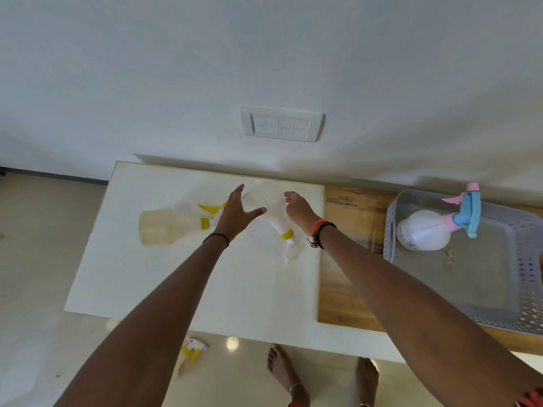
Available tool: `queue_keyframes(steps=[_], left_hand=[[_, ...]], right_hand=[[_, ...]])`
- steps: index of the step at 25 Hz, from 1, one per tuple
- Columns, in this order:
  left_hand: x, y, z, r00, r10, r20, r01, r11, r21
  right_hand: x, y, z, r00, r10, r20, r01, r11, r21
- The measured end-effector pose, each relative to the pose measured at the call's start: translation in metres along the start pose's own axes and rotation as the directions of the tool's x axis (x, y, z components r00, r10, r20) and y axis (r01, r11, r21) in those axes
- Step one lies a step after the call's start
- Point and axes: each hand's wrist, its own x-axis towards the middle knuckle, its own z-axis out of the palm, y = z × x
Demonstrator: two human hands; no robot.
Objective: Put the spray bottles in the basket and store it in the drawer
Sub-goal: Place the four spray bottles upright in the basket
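Both forearms reach in from the lower edge, over the white top (258, 289). Left hand (235, 212) is spread wide just left of the clear bottle (261, 195), whose outline is blurred; contact unclear. Right hand (299, 210) is curled at its other side; grip cannot be confirmed. Second bottle (164, 227) lies beside the left hand. Basket (514, 318), cut off at right, holds a white bottle (423, 230). Floor bottle (191, 352) is half hidden.
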Motion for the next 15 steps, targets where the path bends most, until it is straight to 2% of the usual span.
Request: queue_keyframes(steps=[3, 8, 12, 15], left_hand=[[0.005, -0.008, 0.001, 0.994, 0.050, 0.098, -0.054, 0.997, 0.047], [0.000, -0.017, 0.004, 0.993, 0.113, 0.024, -0.115, 0.989, 0.093], [-0.016, -0.024, 0.003, 0.993, 0.102, 0.066, -0.108, 0.989, 0.098], [-0.035, -0.019, 0.005, 0.994, 0.032, 0.106, -0.032, 0.999, -0.003]], right_hand=[[0.008, -0.001, 0.004, 1.000, 0.002, 0.001, -0.002, 0.998, 0.066], [0.002, 0.002, -0.001, 0.999, 0.043, 0.031, -0.046, 0.992, 0.120], [-0.018, 0.012, -0.014, 0.985, 0.075, 0.155, -0.094, 0.989, 0.116], [-0.036, 0.017, -0.033, 0.974, 0.051, 0.221, -0.068, 0.995, 0.067]])
